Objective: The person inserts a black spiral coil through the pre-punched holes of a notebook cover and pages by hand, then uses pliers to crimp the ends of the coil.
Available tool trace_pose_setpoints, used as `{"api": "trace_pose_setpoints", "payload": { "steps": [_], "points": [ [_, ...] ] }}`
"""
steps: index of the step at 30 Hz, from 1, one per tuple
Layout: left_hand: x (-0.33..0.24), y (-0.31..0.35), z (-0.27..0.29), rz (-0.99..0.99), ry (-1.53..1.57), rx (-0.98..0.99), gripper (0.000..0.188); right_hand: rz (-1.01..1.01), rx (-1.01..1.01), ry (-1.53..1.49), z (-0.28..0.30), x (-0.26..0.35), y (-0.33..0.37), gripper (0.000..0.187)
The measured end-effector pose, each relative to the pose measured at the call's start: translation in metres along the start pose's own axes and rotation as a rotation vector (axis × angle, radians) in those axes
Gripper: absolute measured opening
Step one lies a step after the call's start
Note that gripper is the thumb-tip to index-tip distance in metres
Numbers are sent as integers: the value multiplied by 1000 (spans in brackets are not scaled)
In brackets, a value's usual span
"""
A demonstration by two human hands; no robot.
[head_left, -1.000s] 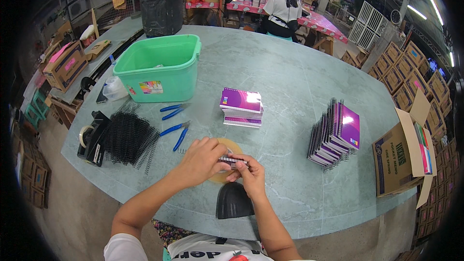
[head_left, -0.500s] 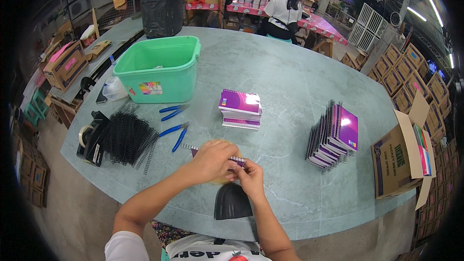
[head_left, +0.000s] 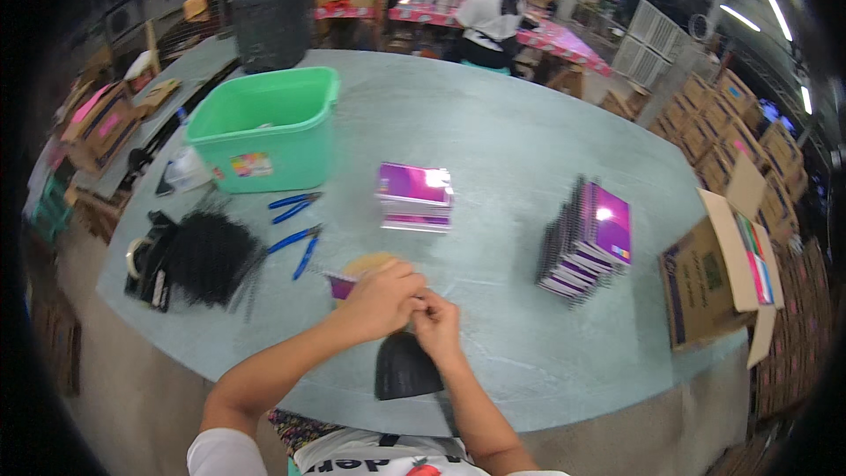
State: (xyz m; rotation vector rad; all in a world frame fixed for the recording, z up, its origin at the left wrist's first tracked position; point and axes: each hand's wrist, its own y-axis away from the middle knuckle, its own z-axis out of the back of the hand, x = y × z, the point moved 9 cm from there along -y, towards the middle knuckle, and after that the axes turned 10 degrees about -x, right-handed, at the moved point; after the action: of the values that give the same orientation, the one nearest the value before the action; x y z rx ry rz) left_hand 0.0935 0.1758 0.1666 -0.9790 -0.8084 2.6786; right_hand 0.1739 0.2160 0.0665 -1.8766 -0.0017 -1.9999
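Observation:
My left hand (head_left: 385, 298) is closed over a small purple notebook (head_left: 340, 287), whose corner shows to the left of the fingers with a dark wire coil along its edge. Beside it, my right hand (head_left: 435, 321) pinches the notebook's other end; its fingertips meet the left ones and motion blur softens them. Under the hands lies a round tan disc (head_left: 368, 263). A black half-oval piece (head_left: 407, 367) rests on the table just below the right hand. Farther ahead sits a stack of purple notebooks (head_left: 414, 196) with no coils visible on it.
Two blue-handled pliers (head_left: 306, 256) lie left, near a heap of black wire coils (head_left: 210, 256) and a tape dispenser (head_left: 152, 263). Behind them stands a green tub (head_left: 291, 154). Right are coil-bound notebooks (head_left: 583, 242) and an open carton (head_left: 705, 286). A person (head_left: 487, 18) sits far off.
The whole view has shifted slightly, so table things appear farther left. My hands stay together on the notebook, with the right fingers now drawn closer to the left hand.

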Motion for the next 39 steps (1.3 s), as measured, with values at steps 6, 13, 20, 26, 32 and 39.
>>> {"api": "trace_pose_setpoints", "payload": {
  "steps": [6, 13, 20, 26, 32, 39],
  "points": [
    [1, 3, 11, 48, 8, 53, 22, 243, 67, 261, -3, 25, -1, 19],
    [12, 4, 78, 92, -155, -178, 48, 109, -116, 22, 72, 58, -28, 17],
    [83, 56, 75, 499, 182, 24, 67, 435, -459, -519, 265, 166, -78, 10],
    [-79, 8, 7, -104, 302, -141, 70, 125, -177, -527, 123, 103, -42, 25],
    [-78, 12, 19, -294, 35, -302, 63, -424, -2, -801, 103, 55, -26, 37],
    [-103, 22, -10, -545, -108, -176, 30, -53, -194, -212, 145, 114, -64, 54]
  ]
}}
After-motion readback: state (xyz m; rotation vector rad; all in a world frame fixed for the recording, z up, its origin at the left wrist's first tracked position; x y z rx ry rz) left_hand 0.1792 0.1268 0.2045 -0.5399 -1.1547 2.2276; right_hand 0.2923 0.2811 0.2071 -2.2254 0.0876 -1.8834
